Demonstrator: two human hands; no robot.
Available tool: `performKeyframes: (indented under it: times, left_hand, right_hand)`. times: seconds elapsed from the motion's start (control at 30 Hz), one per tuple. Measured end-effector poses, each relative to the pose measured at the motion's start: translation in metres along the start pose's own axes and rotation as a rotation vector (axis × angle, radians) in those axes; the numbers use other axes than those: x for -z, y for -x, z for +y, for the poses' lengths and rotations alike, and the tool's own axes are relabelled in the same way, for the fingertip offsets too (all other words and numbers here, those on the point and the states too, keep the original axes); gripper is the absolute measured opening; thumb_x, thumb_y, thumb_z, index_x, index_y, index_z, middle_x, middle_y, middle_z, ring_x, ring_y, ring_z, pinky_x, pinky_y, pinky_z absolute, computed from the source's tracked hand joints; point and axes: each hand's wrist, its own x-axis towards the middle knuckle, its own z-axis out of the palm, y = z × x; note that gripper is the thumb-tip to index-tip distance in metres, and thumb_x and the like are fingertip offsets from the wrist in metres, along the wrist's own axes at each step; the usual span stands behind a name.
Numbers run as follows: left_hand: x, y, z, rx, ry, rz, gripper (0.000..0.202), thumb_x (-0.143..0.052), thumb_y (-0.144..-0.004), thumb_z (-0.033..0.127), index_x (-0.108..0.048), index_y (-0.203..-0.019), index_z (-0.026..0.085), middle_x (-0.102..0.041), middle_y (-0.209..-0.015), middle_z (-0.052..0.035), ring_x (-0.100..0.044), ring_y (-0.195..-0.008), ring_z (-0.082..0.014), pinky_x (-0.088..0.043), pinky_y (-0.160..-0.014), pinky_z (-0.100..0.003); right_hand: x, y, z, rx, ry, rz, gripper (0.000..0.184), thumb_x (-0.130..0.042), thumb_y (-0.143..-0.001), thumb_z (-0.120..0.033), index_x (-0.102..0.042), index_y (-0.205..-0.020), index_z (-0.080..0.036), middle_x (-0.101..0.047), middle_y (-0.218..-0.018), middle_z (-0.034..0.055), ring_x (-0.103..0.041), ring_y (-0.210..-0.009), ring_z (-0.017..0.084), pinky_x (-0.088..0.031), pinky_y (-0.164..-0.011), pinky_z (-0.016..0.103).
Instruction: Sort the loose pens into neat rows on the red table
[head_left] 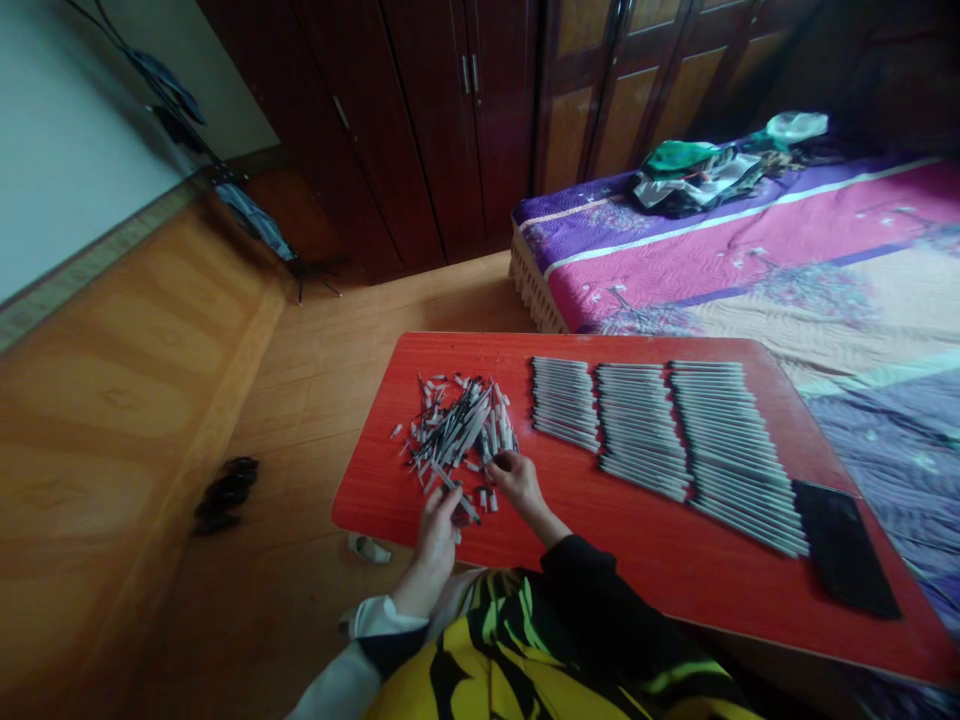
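Head view: I log my left hand [435,545] and right hand [521,482] curled at the near edge of the loose pile of slim pens [457,435] on the desk's [375,505] left side, grip unclear; pens seem light, stiff, slippery, best pinched mid-barrel.

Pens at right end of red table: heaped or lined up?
Lined up: the pens lie side by side in parallel rows on the red table, unlike the loose heap by the right hand.

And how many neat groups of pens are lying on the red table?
3: a small group beside the messy pile, a middle group, and the biggest group farthest right.
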Motion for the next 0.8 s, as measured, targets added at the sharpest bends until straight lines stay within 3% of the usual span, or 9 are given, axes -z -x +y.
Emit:
performKeyframes:
  times: [0.1, 0.27, 0.5, 0.8]
  left_hand:
    - [-0.023, 0.007, 0.0, 0.093, -0.054, -0.143, 0.03, -0.072, -0.063, 0.031, -0.058, -0.084, 0.015, -0.059, -0.065, 0.0015, -0.052, -0.051, -0.0075, -0.039, -0.047, -0.018]
    - [-0.051, 0.023, -0.005, 0.141, -0.201, -0.315, 0.035, -0.067, -0.066, 0.04, -0.06, -0.088, 0.013, -0.053, -0.057, 0.0036, -0.043, -0.044, -0.005, -0.03, -0.042, -0.017]
    - [-0.057, 0.031, -0.015, 0.023, -0.586, -0.533, 0.033, -0.058, -0.072, 0.039, -0.066, -0.086, 0.011, -0.045, -0.049, 0.0047, -0.035, -0.044, -0.0065, -0.024, -0.045, -0.02]
    - [-0.066, 0.029, -0.002, -0.147, -0.787, -0.686, 0.028, -0.053, -0.074, 0.029, -0.07, -0.084, 0.009, -0.043, -0.053, 0.0037, -0.031, -0.051, -0.0077, -0.026, -0.049, -0.021]
  right_hand:
    - [0.027, 0.023, 0.004, -0.166, -0.658, 0.07, 0.032, -0.061, -0.071, -0.043, -0.063, -0.08, -0.012, -0.061, -0.055, 0.0018, -0.055, -0.045, 0.014, -0.041, -0.04, 0.023]
    - [0.07, 0.063, 0.005, -0.298, -1.063, 0.136, 0.028, -0.073, -0.06, -0.035, -0.064, -0.075, -0.013, -0.06, -0.054, 0.0001, -0.052, -0.045, 0.01, -0.041, -0.043, 0.022]
    - [0.102, 0.082, 0.029, -0.326, -1.254, 0.288, 0.017, -0.069, -0.06, -0.022, -0.065, -0.073, -0.013, -0.059, -0.054, -0.0001, -0.05, -0.045, 0.009, -0.038, -0.042, 0.02]
    - [0.106, 0.08, 0.043, -0.38, -1.22, 0.267, 0.013, -0.065, -0.058, -0.019, -0.064, -0.068, -0.012, -0.06, -0.054, 0.0012, -0.049, -0.042, 0.009, -0.036, -0.038, 0.02]
